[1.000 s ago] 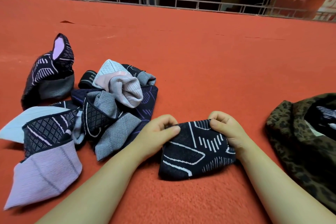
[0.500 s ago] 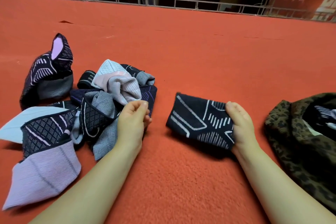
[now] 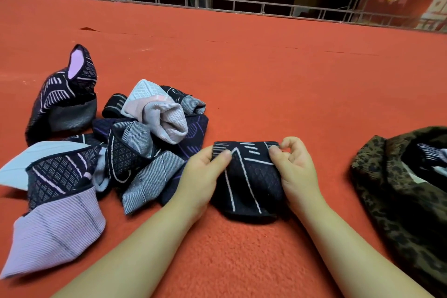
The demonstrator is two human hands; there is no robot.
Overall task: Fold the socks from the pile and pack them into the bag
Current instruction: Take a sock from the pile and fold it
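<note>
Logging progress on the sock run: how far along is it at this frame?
Done: at least one patterned sock already sits inside the leopard-print bag. In hand: the left hand and right hand both pinch the dark line-patterned sock, folded, on the red carpet. Left: this sock is not yet bagged, and the pile of socks remains, so most of the job is ahead.

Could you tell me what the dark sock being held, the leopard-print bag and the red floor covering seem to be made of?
Dark sock, gripped by the left hand and right hand: apparently knitted fabric, matte, with a woven-in diamond texture and white lines. Leopard-print bag: soft cloth, slumping; fibre unclear. Red floor covering: probably felt-like carpet, fuzzy and matte.
</note>
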